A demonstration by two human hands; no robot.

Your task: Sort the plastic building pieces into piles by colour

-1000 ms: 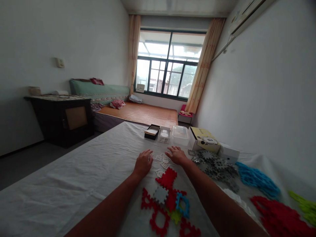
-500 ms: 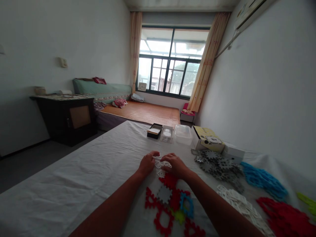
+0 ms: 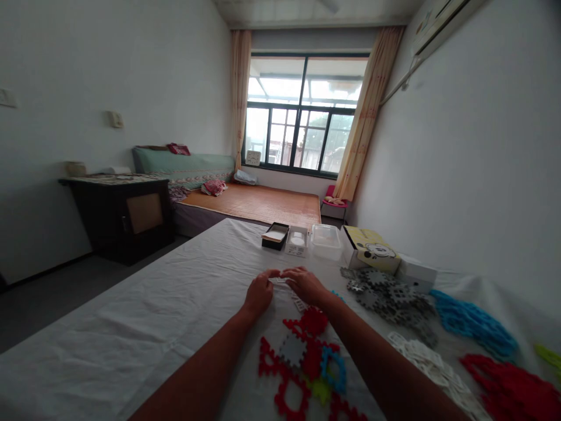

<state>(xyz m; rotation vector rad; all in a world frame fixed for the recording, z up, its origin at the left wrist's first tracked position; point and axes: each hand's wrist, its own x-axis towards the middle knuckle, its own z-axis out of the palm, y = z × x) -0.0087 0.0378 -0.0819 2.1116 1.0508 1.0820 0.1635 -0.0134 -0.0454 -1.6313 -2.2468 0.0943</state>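
Note:
My left hand (image 3: 259, 292) and my right hand (image 3: 303, 284) meet over the white tablecloth (image 3: 144, 327), fingers pinched together around small white interlocking pieces (image 3: 279, 281) held between them. One more white piece (image 3: 299, 303) lies on the cloth just below my right hand. Closer to me lies a joined cluster of red, grey, blue and green puzzle tiles (image 3: 307, 359).
Loose tile piles line the right side: grey (image 3: 388, 299), blue (image 3: 471, 323), white (image 3: 432, 362), red (image 3: 515, 389). At the table's far edge sit a black box (image 3: 275, 236), a small white box (image 3: 297, 241), a clear tub (image 3: 325, 240) and a yellow carton (image 3: 371, 248). A bed stands behind.
My hands were apart, resting on scattered white pieces; they have come together and gathered white pieces between the fingertips. The view has shifted slightly.

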